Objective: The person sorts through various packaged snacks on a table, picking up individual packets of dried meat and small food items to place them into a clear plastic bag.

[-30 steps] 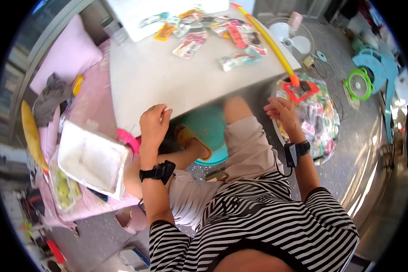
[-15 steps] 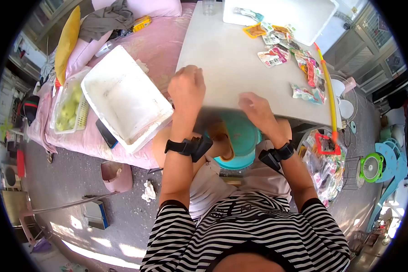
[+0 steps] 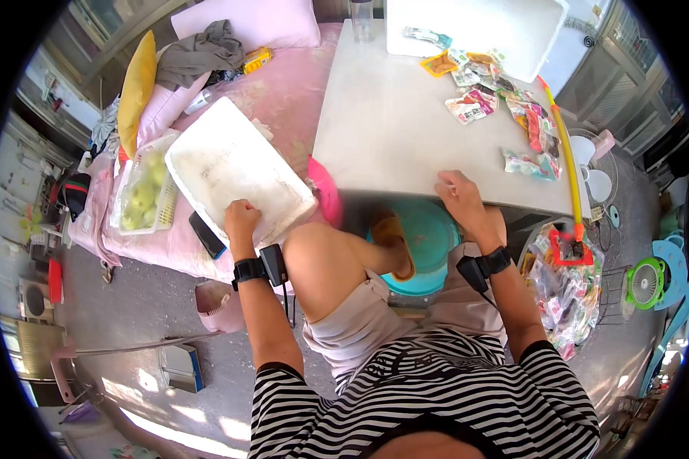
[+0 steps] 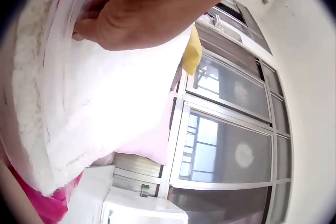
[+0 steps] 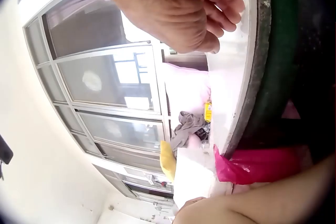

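Observation:
My left hand (image 3: pixel 242 222) is at the near rim of a white foam box (image 3: pixel 233 164) that lies tilted on the bed. In the left wrist view the fingers of this hand (image 4: pixel 126 16) curl at the wall of the foam box (image 4: pixel 84 92), gripping its edge. My right hand (image 3: pixel 463 200) is over the front edge of the white table (image 3: pixel 406 130). Its fingers hang loosely bent, holding nothing; the right wrist view shows the hand (image 5: pixel 184 14) close to the tabletop (image 5: pixel 228 87).
Colourful packets (image 3: pixel 473 105) and a white foam box (image 3: pixel 475 30) lie on the table, with a yellow tube (image 3: pixel 565 153) along its right edge. Beneath is a teal basin (image 3: pixel 425 245); many packets (image 3: pixel 563 298) are heaped at the right. A basket of green fruit (image 3: pixel 142 199) sits on the bed.
My left hand has moved from the table's front left corner down and left to the foam box's rim. My right hand has shifted slightly right along the table edge. The view has swung left.

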Available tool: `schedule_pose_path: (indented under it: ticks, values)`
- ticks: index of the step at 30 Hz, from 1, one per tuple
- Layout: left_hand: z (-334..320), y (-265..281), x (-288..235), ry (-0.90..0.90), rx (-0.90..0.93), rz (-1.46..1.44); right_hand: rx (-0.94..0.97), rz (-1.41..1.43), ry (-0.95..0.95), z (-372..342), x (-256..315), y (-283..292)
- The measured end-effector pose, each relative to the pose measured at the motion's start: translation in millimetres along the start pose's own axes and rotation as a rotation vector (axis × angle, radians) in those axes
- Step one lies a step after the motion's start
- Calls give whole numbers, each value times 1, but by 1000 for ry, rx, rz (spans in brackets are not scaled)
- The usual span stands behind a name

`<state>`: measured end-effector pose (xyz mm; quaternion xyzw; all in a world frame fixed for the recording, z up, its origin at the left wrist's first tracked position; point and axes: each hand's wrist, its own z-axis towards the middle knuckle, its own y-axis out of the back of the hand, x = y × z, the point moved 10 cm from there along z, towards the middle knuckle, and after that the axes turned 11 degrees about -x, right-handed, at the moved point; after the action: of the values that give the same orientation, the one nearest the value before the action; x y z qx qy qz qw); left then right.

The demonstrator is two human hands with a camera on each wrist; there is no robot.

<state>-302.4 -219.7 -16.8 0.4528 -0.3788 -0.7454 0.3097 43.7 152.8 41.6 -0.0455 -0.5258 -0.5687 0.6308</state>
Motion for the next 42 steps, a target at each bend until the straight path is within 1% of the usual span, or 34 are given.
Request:
schedule_pose_path:
  ticks: [1, 3, 4, 5, 6, 7, 8, 10, 12, 14, 16, 18, 20, 22, 23, 24, 25, 28, 29, 32, 33, 36, 39, 42]
  values:
    - [-1, 8, -4, -21, -81, -44, -3, 14, -2, -1, 0, 2]
    - [-2, 26, -6, 4, -146, -89, 14, 24, -43, -2, -3, 5]
    - [-2, 45, -17, 14, -176, -111, 21, 30, -66, -2, -5, 7]
    - [-1, 59, -24, 62, -178, -163, 21, 35, -65, -3, -3, 10]
    - [2, 71, -35, 29, -192, -223, 23, 38, -67, -2, -1, 13]
    - [3, 80, -46, 97, -149, -433, 26, 41, -69, -2, 1, 16]
    - [1, 90, -63, 164, -104, -643, 58, 109, -99, -1, 6, 15]
    - [-3, 118, -119, 106, -68, -768, 111, 241, -156, 2, 22, 10]
    - [-6, 125, -170, 39, -24, -874, 276, 465, -215, 2, 48, -3]
    - [-8, 117, -218, -36, 27, -966, 362, 813, -320, 0, 74, -10]
    - [-10, 98, -258, -137, 81, -983, 425, 969, -498, 2, 78, -23]
    - [-18, 74, -298, -190, 133, -880, 461, 1092, -620, 10, 77, -40]
    - [-29, 50, -327, -319, 69, -623, 369, 1060, -663, 22, 59, -46]
    - [-47, 50, -356, -565, -194, -491, 258, 994, -711, 30, 28, -49]
    - [-55, 39, -366, -597, -142, -509, 194, 944, -737, 33, 11, -50]
    - [-62, 30, -372, -629, -90, -522, 133, 897, -763, 35, -5, -50]
    - [-68, 11, -376, -612, 68, -557, 87, 889, -776, 36, -15, -49]
    - [-78, -46, -362, -510, 276, -652, 93, 822, -824, 29, -34, -57]
    - [-82, -61, -354, -536, 265, -446, 96, 820, -799, 28, -38, -60]
    - [-86, -58, -342, -577, 65, -263, 105, 752, -760, 24, -45, -66]
    - [-83, -56, -339, -533, 81, -250, 107, 753, -759, 25, -45, -67]
    - [-80, -62, -325, -475, 157, 31, 87, 774, -766, 21, -45, -63]
    - [-74, -76, -319, -473, 240, -48, 84, 810, -767, 20, -44, -60]
    - [-72, -79, -323, -560, 97, 17, 105, 841, -766, 17, -49, -63]
